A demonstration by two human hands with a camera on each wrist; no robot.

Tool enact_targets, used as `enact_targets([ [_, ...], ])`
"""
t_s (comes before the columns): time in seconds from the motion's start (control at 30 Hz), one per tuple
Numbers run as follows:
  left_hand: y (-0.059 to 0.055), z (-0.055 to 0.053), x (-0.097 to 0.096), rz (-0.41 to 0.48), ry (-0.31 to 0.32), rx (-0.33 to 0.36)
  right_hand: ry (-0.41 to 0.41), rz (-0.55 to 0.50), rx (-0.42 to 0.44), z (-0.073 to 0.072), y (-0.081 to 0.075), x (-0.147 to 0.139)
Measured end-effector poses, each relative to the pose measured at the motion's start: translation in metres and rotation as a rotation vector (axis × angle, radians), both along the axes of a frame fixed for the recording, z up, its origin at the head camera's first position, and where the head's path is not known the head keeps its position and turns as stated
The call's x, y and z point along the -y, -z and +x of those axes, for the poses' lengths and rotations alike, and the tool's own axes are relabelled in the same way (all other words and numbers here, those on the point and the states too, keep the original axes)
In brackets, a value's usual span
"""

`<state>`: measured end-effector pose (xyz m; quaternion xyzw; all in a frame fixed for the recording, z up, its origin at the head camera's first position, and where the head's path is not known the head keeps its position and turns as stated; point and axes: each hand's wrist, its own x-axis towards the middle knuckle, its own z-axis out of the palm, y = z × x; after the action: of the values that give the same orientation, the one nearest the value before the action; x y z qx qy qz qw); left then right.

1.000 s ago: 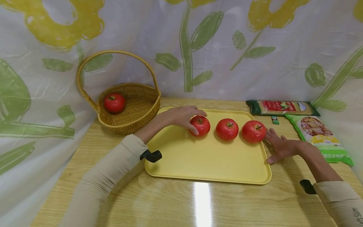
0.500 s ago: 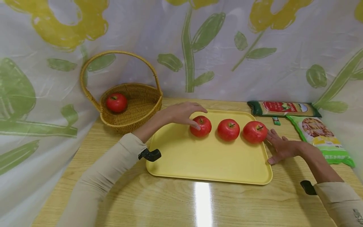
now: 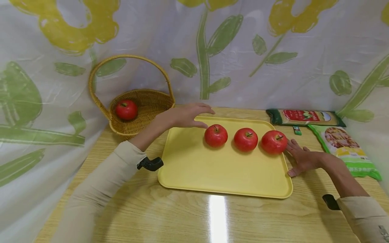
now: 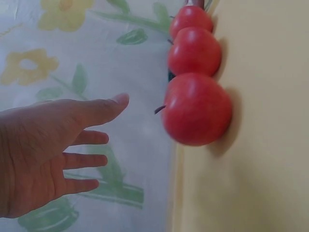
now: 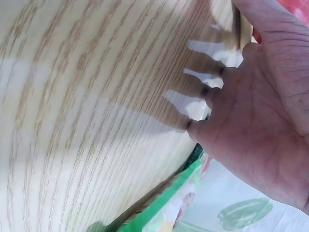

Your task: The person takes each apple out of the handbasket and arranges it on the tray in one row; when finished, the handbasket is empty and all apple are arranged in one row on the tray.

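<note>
Three red apples stand in a row along the back half of a yellow tray (image 3: 212,172): a left apple (image 3: 216,136), a middle apple (image 3: 245,139) and a right apple (image 3: 274,142). My left hand (image 3: 188,115) hovers over the tray's back left edge, fingers extended. In the left wrist view a gap shows between its thumb and the nearest apple (image 4: 197,109). At the tray's right edge is my right hand (image 3: 304,160), thumb at the rim and fingertips close beside the right apple. The right wrist view shows its palm (image 5: 265,111), with most fingers hidden behind it.
A wicker basket (image 3: 153,101) with a tall handle stands back left, holding another red apple (image 3: 126,109). Back right lie a long green-ended packet (image 3: 307,117), a tiny green packet (image 3: 297,130) and a green-and-white food bag (image 3: 349,148). A floral curtain (image 3: 225,84) hangs behind.
My left hand has let go of the left apple and moved back and left, away from it. The apple stays on the tray. My right hand keeps its place at the tray edge.
</note>
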<state>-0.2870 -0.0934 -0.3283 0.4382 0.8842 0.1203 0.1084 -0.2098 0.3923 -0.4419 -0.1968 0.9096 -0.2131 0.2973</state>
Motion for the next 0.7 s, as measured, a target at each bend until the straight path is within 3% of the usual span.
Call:
enact_targets([
  [0.3,-0.022,0.001,0.031,-0.022,-0.066,-0.055,-0.016,0.037,0.011,0.005,-0.016,0.012],
  [0.47,-0.034,0.001,0.055,0.007,-0.116,-0.099,-0.014,0.022,0.014,0.006,-0.014,0.011],
  [0.7,-0.048,-0.003,0.086,0.093,-0.200,-0.211,-0.007,-0.026,0.014,0.005,-0.011,0.010],
])
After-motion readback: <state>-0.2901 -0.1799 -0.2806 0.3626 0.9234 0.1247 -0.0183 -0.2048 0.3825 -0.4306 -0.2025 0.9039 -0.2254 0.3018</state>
